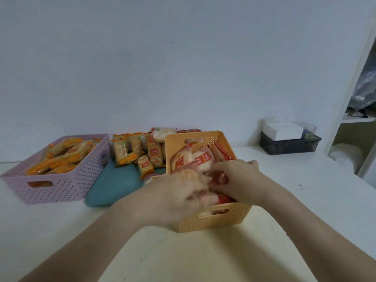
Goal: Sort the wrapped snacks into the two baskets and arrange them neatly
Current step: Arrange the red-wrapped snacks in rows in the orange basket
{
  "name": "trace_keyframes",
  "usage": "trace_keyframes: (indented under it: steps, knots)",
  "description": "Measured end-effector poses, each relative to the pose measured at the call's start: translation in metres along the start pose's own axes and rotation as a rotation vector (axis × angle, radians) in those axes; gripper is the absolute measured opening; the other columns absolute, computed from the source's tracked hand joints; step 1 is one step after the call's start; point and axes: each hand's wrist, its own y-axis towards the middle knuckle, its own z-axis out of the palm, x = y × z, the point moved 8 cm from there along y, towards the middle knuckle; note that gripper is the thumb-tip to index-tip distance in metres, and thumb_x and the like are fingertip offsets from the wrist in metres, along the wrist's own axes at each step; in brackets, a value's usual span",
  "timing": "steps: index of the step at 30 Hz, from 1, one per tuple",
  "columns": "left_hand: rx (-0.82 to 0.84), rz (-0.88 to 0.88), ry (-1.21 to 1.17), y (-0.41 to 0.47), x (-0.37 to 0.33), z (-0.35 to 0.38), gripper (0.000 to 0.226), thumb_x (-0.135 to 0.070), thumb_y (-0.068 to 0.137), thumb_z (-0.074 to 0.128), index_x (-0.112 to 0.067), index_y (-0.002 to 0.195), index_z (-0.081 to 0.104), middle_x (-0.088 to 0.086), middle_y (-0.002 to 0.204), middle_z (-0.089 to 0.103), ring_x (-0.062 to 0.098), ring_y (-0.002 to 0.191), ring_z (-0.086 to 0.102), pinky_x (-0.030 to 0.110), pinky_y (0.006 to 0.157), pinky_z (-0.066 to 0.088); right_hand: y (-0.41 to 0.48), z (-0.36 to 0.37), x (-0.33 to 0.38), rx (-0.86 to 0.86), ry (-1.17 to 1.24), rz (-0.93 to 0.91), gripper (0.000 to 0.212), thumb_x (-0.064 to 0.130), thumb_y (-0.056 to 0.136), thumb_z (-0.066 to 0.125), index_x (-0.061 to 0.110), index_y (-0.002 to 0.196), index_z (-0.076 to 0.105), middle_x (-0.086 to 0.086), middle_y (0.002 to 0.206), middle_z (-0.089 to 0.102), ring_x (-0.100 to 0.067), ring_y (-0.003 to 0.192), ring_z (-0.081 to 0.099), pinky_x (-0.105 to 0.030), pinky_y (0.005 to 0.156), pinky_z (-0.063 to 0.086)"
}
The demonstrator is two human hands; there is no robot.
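White table (pixel 203 251): right hand (pixel 238 178) pinches red-white snacks (pixel 220 179) in basket (pixel 213 220); left hand (pixel 177 192) unreadably blurred.

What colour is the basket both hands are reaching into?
Orange basket, with a perforated pattern; seen in the head view.

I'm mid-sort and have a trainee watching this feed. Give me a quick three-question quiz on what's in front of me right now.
1. True or false: the left hand and the right hand are both in the orange basket, among the red-and-white snacks.
2. The unsorted snacks lie on: A) a teal tray; B) a white plate; C) a shelf.
3. Fill in: the orange-wrapped snacks are in the ____ basket.

Key: 1 true; 2 A; 3 pink.
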Motion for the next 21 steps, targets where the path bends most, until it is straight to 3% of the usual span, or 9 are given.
trace_keyframes:
  steps: [2,3,5,8,11,15,19,21]
  knots:
    - [-0.233,0.005,0.008,0.011,0.010,-0.027,0.032,-0.049,0.094,0.045,-0.032,0.115,0.062,-0.011,0.097,0.065,0.011,0.090,0.059,0.039,0.081,0.050,0.000,-0.001,0.001,-0.018,0.014,-0.011,0.007,0.037,0.090,0.059,0.036,0.091,0.066,0.020,0.088,0.062,-0.007,0.094,0.053,-0.041,0.088,0.024]
    - [-0.249,-0.011,0.147,0.018,0.013,-0.032,0.036,-0.041,0.093,0.053,-0.032,0.127,0.055,-0.011,0.111,0.063,0.012,0.102,0.056,0.039,0.086,0.049,0.000,-0.002,0.002,-0.026,0.006,-0.010,0.008,0.034,0.089,0.059,0.035,0.086,0.065,0.020,0.086,0.063,-0.006,0.093,0.053,-0.040,0.089,0.021]
    - [-0.113,-0.069,0.384,0.031,0.023,-0.019,0.058,-0.042,0.087,0.061,-0.030,0.140,0.039,-0.008,0.132,0.053,0.018,0.120,0.048,0.042,0.097,0.042,0.000,-0.005,0.005,-0.049,-0.067,-0.015,0.013,0.033,0.091,0.053,0.034,0.083,0.063,0.016,0.085,0.064,-0.008,0.091,0.053,-0.041,0.090,0.018]
    - [-0.095,-0.096,0.463,0.040,0.027,-0.009,0.067,-0.041,0.079,0.072,-0.028,0.138,0.041,-0.005,0.125,0.055,0.021,0.115,0.052,0.041,0.096,0.041,0.002,-0.011,0.012,-0.101,-0.161,-0.048,0.029,0.049,0.092,0.043,0.030,0.084,0.064,0.011,0.080,0.066,-0.010,0.085,0.057,-0.042,0.088,0.021]
    - [-0.161,-0.102,0.342,0.034,0.030,-0.010,0.071,-0.036,0.077,0.076,-0.027,0.139,0.042,-0.003,0.125,0.046,0.020,0.115,0.046,0.035,0.097,0.042,0.012,-0.001,0.019,-0.006,-0.188,-0.036,0.039,0.056,0.091,0.041,0.025,0.083,0.064,0.010,0.078,0.066,-0.013,0.081,0.059,-0.044,0.091,0.025]
    - [-0.202,-0.074,0.142,0.029,0.030,-0.014,0.071,-0.030,0.075,0.080,-0.031,0.136,0.044,-0.010,0.114,0.036,0.016,0.106,0.047,0.029,0.085,0.045,0.021,0.006,0.023,0.042,-0.068,-0.006,0.024,0.042,0.092,0.050,0.023,0.089,0.065,0.007,0.088,0.065,-0.019,0.090,0.058,-0.048,0.097,0.030]
    - [-0.191,-0.111,-0.050,0.025,0.033,-0.015,0.086,-0.026,0.075,0.081,-0.040,0.143,0.031,-0.012,0.126,0.041,0.017,0.124,0.041,0.040,0.107,0.036,0.019,0.004,0.023,0.021,-0.077,-0.002,0.016,0.028,0.089,0.055,0.026,0.096,0.070,0.008,0.096,0.066,-0.019,0.097,0.058,-0.044,0.094,0.033]
    - [-0.165,-0.134,-0.087,0.023,0.034,-0.014,0.085,-0.022,0.079,0.076,-0.040,0.145,0.026,-0.011,0.118,0.041,0.017,0.126,0.037,0.040,0.109,0.031,0.018,-0.001,0.021,-0.026,-0.002,0.002,0.016,0.020,0.086,0.059,0.027,0.096,0.070,0.009,0.098,0.064,-0.017,0.098,0.056,-0.040,0.091,0.038]
